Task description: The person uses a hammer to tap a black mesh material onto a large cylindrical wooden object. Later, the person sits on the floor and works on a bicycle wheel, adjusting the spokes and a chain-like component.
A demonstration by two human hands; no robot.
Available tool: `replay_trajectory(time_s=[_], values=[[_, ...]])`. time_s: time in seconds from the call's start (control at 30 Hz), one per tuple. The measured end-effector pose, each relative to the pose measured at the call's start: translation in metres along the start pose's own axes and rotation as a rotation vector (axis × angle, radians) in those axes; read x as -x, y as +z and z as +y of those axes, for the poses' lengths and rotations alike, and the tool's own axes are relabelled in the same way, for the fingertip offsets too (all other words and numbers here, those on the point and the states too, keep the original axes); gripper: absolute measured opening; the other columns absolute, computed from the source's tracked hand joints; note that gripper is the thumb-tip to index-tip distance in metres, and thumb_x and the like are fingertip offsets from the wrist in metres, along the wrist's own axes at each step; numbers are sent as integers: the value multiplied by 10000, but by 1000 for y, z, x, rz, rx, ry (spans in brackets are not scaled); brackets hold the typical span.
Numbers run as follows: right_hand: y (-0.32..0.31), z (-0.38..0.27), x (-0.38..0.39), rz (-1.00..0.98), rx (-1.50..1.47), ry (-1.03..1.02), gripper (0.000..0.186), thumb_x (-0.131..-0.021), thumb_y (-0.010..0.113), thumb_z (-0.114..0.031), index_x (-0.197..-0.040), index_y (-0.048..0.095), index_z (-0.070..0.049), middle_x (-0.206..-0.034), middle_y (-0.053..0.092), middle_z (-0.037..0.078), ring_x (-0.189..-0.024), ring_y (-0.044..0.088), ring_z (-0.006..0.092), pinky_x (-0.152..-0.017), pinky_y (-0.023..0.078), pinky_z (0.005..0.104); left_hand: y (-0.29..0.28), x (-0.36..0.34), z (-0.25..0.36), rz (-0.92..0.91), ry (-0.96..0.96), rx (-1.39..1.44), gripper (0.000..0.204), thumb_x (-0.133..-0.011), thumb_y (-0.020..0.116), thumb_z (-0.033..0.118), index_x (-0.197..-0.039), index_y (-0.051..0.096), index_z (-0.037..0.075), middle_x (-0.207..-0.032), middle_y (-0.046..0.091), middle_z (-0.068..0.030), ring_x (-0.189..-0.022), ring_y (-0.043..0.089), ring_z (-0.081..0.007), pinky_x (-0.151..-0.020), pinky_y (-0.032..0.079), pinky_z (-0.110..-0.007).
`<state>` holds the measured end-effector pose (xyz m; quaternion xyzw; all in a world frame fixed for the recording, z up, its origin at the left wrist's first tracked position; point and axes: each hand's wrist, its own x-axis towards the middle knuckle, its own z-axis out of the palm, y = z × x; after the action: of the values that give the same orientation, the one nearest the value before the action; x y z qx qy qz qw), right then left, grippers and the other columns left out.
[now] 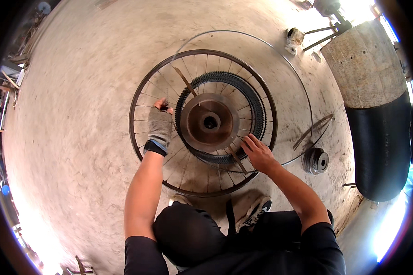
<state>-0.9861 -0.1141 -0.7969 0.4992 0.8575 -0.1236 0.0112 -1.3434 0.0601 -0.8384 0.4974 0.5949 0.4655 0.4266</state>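
A large spoked wheel (135, 98) lies flat in front of me, and a rusty round metal hub (188, 133) with a dark centre hole sits over its middle. Around the hub rests a black coil with a ridged, toothed look (257, 98). My left hand (160, 120), in a grey fingerless glove, is at the wheel's left side, fingers curled in a pinch on a thin wire. That wire (309, 98) arcs beyond the wheel and down its right side. Over the coil's lower right, my right hand (259, 153) has its fingers stretched apart, nearest a flat wooden strip (236, 158).
A small grooved metal spool (315, 160) stands right of the wheel, with thin sticks (314, 130) beside it. Farther right is a big cylinder, part tan (367, 64) and part black (378, 146). My shoes (257, 211) are close to the wheel's near edge.
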Motion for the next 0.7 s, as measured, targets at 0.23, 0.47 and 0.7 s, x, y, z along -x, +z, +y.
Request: replay_trajectory(time_s=[0.23,0.47,0.7], values=[[5,-1,5,-5,-9,37,559,-783,575,-44,-1340,536,-17,-1462,429,181,-1404,372,365,-1090,414,450,8,2,-14,-57,164,-75,604,-798,630,-70,-1373,491,54,-1233,602,-139,-1133,581,-262,-1019,455,-358],[4,-3,5,16,-3,27,565,-780,576,-43,-1342,538,-6,-1446,453,189,-1379,416,377,-1047,456,451,18,10,-26,-24,268,-295,856,-739,707,-67,-1486,319,90,-1351,496,-190,-1245,480,-350,-1090,380,-421],[5,-3,5,33,0,32,557,-783,569,-39,-1338,544,-2,-1442,457,192,-1375,422,381,-1032,468,446,15,8,-21,-22,357,-310,913,-726,736,10,-1515,281,74,-1382,476,-202,-1258,445,-377,-1100,361,-446]])
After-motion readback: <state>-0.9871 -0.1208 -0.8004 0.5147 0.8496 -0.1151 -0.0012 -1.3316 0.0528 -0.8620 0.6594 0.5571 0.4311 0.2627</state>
